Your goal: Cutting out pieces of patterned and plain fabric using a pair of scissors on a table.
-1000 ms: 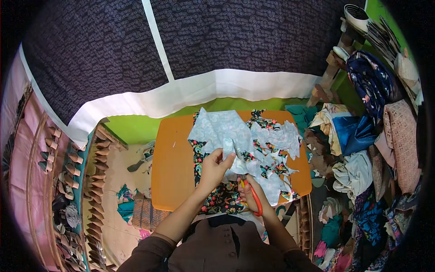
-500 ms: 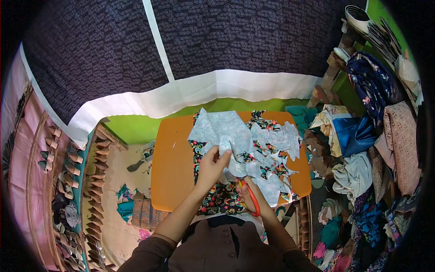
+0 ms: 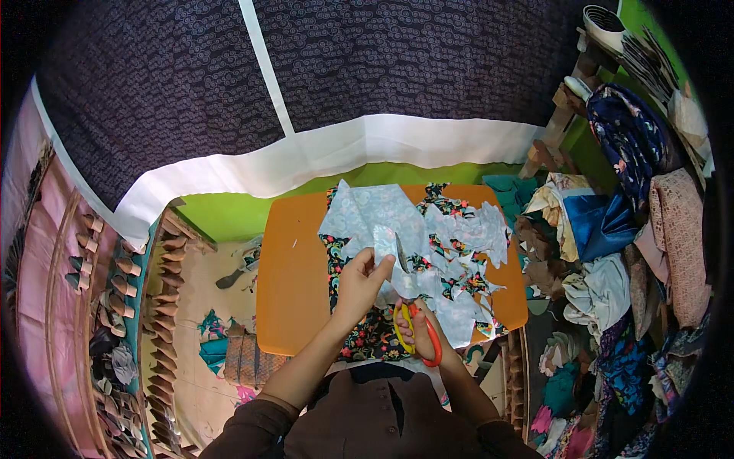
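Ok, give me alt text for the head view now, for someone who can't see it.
A person's left hand holds a pale fabric piece while the right hand grips red-and-yellow-handled scissors. Dark floral cloth covers part of an orange table; piled fabrics lie to the right.

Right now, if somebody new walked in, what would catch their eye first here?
Probably the scissors with red and yellow handles, in the right hand at the near side of the orange table; the left hand pinches a pale piece of material just beyond. After that, perhaps the big dark patterned cloth across the top, and the jumbled fabrics along the right.
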